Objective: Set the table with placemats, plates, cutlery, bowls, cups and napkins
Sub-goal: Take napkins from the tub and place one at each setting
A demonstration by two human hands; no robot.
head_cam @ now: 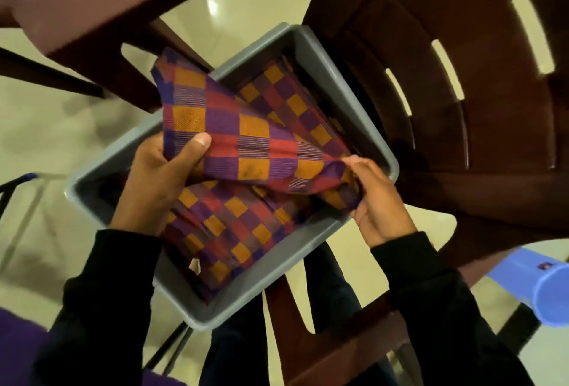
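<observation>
Over the pale tiled floor (pixel 46 127) stand dark brown plastic chairs (pixel 462 83), one with a slotted back filling the right side of the view. Resting on the seat of a chair, between the person's black sleeves (pixel 101 287), sits a grey plastic tub (pixel 332 65), rectangular and turned at an angle. A stack of checked cloths (pixel 228 231) lies flat inside the tub, woven in orange, red and purple squares. Above that stack a single checked napkin (pixel 234 127) is lifted partway out, its upper corner hanging over the tub's far left rim. The left hand (pixel 157 176) grips the napkin's left edge, thumb on top and fingers curled underneath. The right hand (pixel 375 197) pinches the napkin's bunched right corner just inside the tub's near right wall, its fingers closed on the fabric. A blue plastic cup (pixel 542 290) lies on its side at the right edge, well apart from the tub.
</observation>
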